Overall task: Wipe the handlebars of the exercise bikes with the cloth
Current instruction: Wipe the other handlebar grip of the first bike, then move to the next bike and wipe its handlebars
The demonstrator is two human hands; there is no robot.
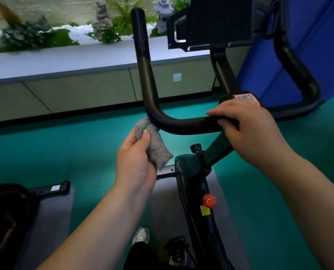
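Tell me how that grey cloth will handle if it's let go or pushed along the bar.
The grey cloth looks floppy: it bunches in the left hand and droops below it. Probably light, so it would drop limply. Its fuzzy surface should drag on the handlebar, not slip.

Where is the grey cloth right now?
In the head view, the grey fuzzy cloth sits left of centre, gripped in the left hand and pressed against the lower bend of the black tubular handlebar, across from the right hand.
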